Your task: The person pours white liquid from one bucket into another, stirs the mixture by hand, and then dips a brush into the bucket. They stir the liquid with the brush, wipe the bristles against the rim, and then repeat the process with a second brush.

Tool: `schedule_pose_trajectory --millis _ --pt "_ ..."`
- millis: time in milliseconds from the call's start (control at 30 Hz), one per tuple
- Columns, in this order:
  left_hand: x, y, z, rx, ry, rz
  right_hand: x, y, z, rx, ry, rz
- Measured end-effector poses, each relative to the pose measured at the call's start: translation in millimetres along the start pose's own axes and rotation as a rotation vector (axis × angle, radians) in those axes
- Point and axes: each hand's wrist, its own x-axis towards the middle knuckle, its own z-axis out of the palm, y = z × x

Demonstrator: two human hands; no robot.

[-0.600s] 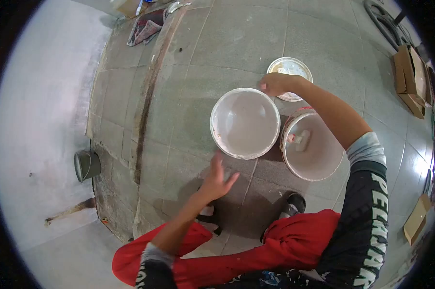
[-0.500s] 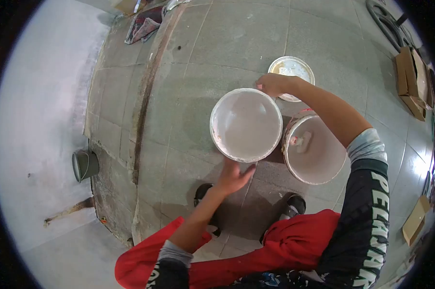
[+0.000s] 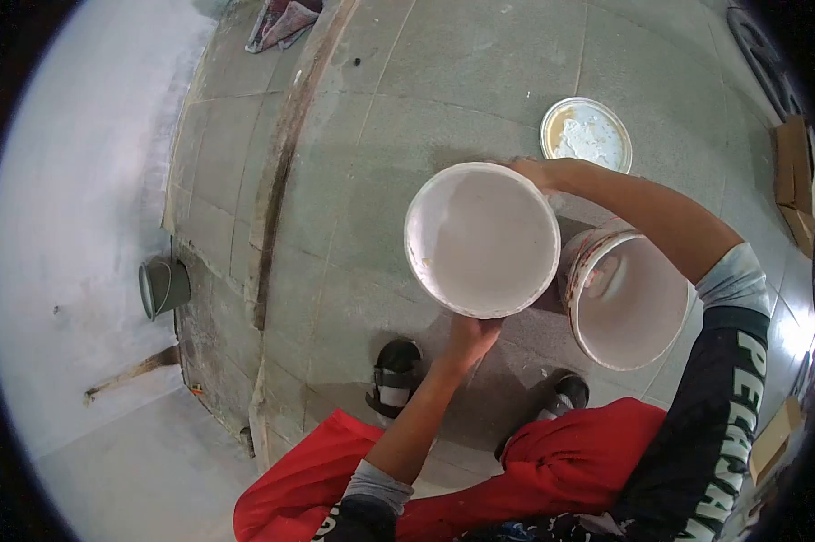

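Note:
A white bucket (image 3: 482,242) with pale contents is held between my two hands, its round mouth facing up toward me. My left hand (image 3: 476,338) presses against its near side, fingers partly hidden beneath the rim. At the far right side of the rim, my right hand (image 3: 535,173) grips the bucket, its fingertips mostly out of sight behind it. Just to the right stands a second bucket (image 3: 631,303), larger-looking and tilted, with whitish residue inside. A round lid (image 3: 586,135) smeared with white lies on the floor beyond my right hand.
My feet in dark sandals (image 3: 395,378) are on the tiled floor below the buckets. A small grey-green bucket (image 3: 165,287) is by the wall at left. A crumpled cloth (image 3: 284,23) lies at the top; a cardboard box (image 3: 794,181) is at the right edge.
The held bucket appears larger and nearer the camera. My left hand has closed in against its near side. The view has shifted, and the lid and second bucket now appear farther right.

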Motion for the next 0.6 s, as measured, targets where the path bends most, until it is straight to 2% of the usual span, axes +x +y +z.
schedule_pose_trajectory --millis 33,100,133,167,200,233,267,333,367,433,500,533,600 --pt "-4.6 -3.5 -2.8 0.008 0.026 -0.009 19.8 11.1 7.7 0.0 -0.004 -0.003" --pt "-13.4 -7.6 -15.3 0.118 0.044 0.043 76.7 44.1 30.4 0.556 -0.072 -0.088" --pt "-19.2 -11.7 -20.2 0.225 0.059 0.099 67.3 22.5 23.6 0.554 -0.08 -0.095" --pt "-23.6 -15.7 -23.5 0.234 0.066 0.095 53.2 2.4 13.3 0.328 -0.103 -0.142" --pt "-28.4 -23.5 -25.8 0.335 0.092 0.18 40.0 -18.0 6.3 0.101 -0.12 -0.188" --pt "-29.6 -24.3 -30.2 0.437 0.116 0.267 36.9 -25.8 7.5 0.096 -0.122 -0.198" --pt "-32.8 -24.1 -34.6 0.446 0.121 0.268 34.5 -33.9 9.2 0.111 -0.104 -0.161" --pt "-34.1 -9.2 -45.6 0.185 0.042 0.046 30.8 -47.2 12.2 0.122 -0.09 -0.134" --pt "-34.4 -3.3 -52.0 0.192 0.05 0.043 28.3 -52.8 13.7 0.137 -0.05 -0.095" --pt "-39.3 7.1 -65.8 0.737 -0.04 0.238 27.1 -59.5 18.7 0.15 -0.022 -0.065" --pt "-42.3 15.7 -75.1 0.708 -0.043 0.165 24.8 -71.9 16.3 0.288 -0.006 -0.251" --pt "-44.3 20.2 -79.0 0.671 -0.056 0.097 23.2 -81.1 13.1 0.28 -0.01 -0.261" --pt "-51.1 30.8 -87.3 0.645 -0.021 0.054 16.0 -103.5 2.8 0.212 0.066 -0.153"
